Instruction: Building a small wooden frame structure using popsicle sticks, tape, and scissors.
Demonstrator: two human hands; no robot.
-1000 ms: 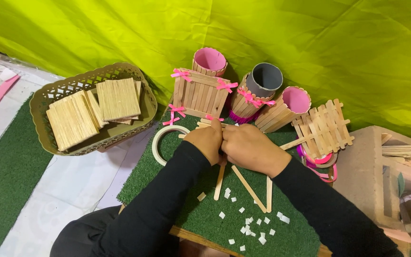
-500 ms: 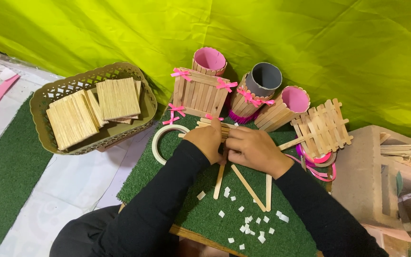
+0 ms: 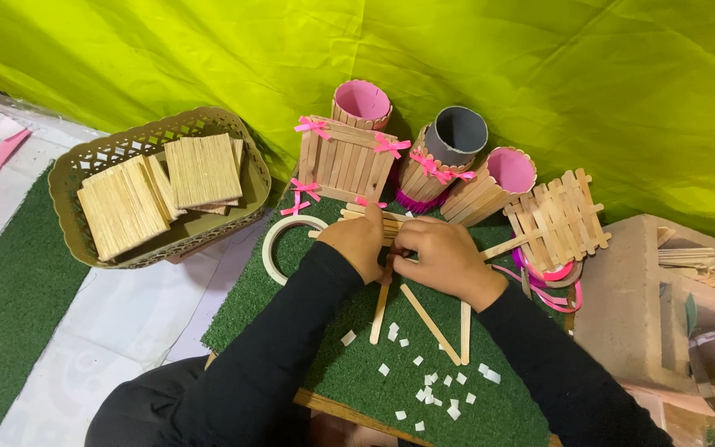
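Together, the left hand (image 3: 363,240) and right hand (image 3: 440,255) close over a small row of pale wooden craft sticks (image 3: 374,219) on the green artificial-turf mat (image 3: 349,364) — fingers curled down, pinching the sticks between them. The row lies flat, its sticks side by side, poking out beyond the left hand's knuckles, just beside a white tape ring (image 3: 279,248). Nearer the person, three loose wooden sticks (image 3: 432,314) lie splayed on the mat among white paper scraps (image 3: 424,389) — well apart from the beige plastic basket (image 3: 84,165).
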